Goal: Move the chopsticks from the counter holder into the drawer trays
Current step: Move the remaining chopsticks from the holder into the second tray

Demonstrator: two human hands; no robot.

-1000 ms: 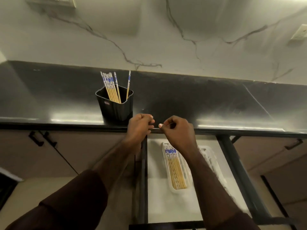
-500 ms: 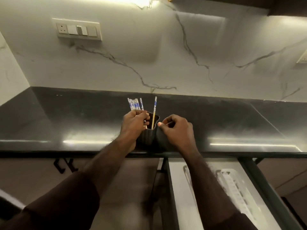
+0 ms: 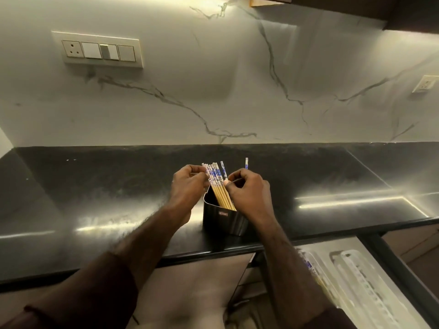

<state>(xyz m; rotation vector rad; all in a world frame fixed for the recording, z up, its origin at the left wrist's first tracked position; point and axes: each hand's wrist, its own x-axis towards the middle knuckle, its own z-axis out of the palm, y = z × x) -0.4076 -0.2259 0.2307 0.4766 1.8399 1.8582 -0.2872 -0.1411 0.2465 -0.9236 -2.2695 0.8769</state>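
Note:
A black holder (image 3: 223, 219) stands near the front edge of the dark counter (image 3: 95, 186). Several wooden chopsticks (image 3: 217, 184) with blue-and-white tops lean in it. My left hand (image 3: 187, 186) pinches the tops of the bunch from the left. My right hand (image 3: 249, 191) is at the holder's right side, thumb and forefinger closed around one chopstick (image 3: 246, 162) whose tip sticks up above the hand. At the lower right the open drawer (image 3: 370, 243) shows white trays (image 3: 351, 279); chopsticks (image 3: 308, 265) lie in the left tray, mostly hidden behind my right forearm.
A marbled white wall with a switch panel (image 3: 97, 49) rises behind the counter, and a socket (image 3: 425, 84) sits at the far right. Cabinet fronts (image 3: 194, 279) lie below the counter edge. A dark overhead cabinet (image 3: 403, 13) hangs at the upper right.
Both hands rose from above the drawer to the holder on the counter. They have closed on the chopstick tops, and the view has tilted up toward the wall.

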